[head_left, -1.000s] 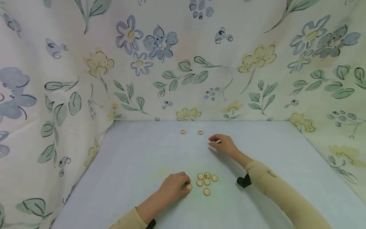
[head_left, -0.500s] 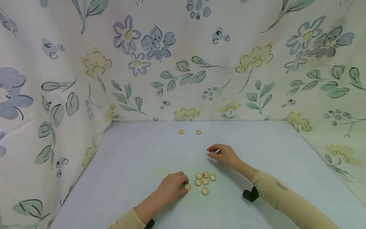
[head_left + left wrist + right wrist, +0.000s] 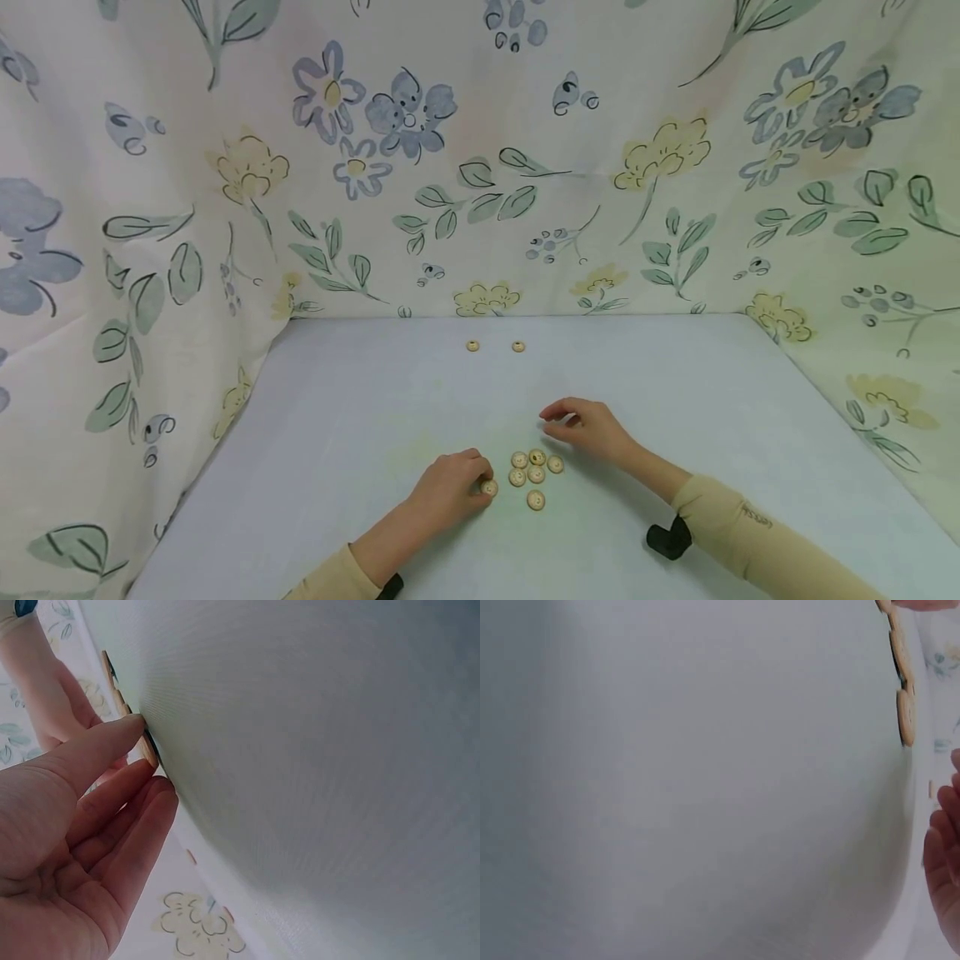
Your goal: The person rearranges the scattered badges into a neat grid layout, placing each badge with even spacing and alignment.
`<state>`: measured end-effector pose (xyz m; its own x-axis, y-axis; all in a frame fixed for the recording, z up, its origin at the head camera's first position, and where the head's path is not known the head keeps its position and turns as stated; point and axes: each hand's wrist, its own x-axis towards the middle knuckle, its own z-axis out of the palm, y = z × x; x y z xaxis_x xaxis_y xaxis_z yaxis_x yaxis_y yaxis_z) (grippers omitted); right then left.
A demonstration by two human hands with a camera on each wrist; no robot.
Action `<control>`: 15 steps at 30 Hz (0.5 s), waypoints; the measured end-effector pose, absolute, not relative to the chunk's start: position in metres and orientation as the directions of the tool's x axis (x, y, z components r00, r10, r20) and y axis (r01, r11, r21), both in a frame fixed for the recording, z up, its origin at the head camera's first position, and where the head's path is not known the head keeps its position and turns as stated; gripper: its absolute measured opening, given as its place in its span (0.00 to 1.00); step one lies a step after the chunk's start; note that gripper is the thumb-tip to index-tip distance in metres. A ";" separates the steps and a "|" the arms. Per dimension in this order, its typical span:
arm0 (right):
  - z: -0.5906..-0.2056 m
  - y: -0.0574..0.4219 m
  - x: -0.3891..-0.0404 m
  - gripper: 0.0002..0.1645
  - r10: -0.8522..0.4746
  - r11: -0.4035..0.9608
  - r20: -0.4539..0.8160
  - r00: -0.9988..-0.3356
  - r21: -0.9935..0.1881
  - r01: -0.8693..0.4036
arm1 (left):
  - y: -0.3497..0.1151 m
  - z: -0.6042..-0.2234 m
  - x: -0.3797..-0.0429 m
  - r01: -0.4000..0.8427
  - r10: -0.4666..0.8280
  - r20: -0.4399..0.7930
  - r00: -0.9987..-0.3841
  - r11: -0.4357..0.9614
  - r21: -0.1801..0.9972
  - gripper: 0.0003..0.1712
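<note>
My left hand [image 3: 448, 490] rests low on the table and pinches a round wooden button [image 3: 490, 488] between thumb and fingers. The left wrist view shows that button [image 3: 149, 750] edge-on by the thumb tip. Just to its right lies a cluster of several wooden buttons [image 3: 536, 474], with a single button [image 3: 536, 500] a little nearer to me. Beyond the cluster hovers my right hand [image 3: 588, 427], holding nothing, its fingers loosely bent and pointing left. In the right wrist view, part of the right hand [image 3: 946, 851] shows at the edge, beside the row of buttons [image 3: 906, 718].
Two more wooden buttons, a left one [image 3: 472, 346] and a right one [image 3: 518, 347], lie near the far edge of the white table [image 3: 360, 400]. Floral cloth [image 3: 420, 250] hangs behind the table and along both sides. A black wrist camera [image 3: 669, 537] sits under my right sleeve.
My right hand has drawn back toward me, from near the far buttons to just beyond the cluster. The left hand keeps its pinch on the button. The whole head view has shifted slightly.
</note>
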<state>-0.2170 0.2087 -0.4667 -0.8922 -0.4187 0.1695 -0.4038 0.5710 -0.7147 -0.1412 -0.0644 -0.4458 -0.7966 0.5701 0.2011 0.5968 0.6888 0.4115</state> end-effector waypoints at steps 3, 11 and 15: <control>-0.468 0.208 -0.211 0.12 -0.434 0.556 0.185 -0.881 -0.715 -0.424 | -0.065 -0.446 -0.141 0.596 0.571 0.198 -0.797 0.688 0.414 0.06; -0.469 0.206 -0.197 0.12 -0.474 0.540 0.204 -0.856 -0.701 -0.466 | -0.065 -0.447 -0.143 0.592 0.568 0.196 -0.799 0.688 0.420 0.06; -0.470 0.206 -0.193 0.13 -0.509 0.526 0.224 -0.831 -0.683 -0.506 | -0.065 -0.448 -0.143 0.595 0.568 0.204 -0.797 0.683 0.423 0.06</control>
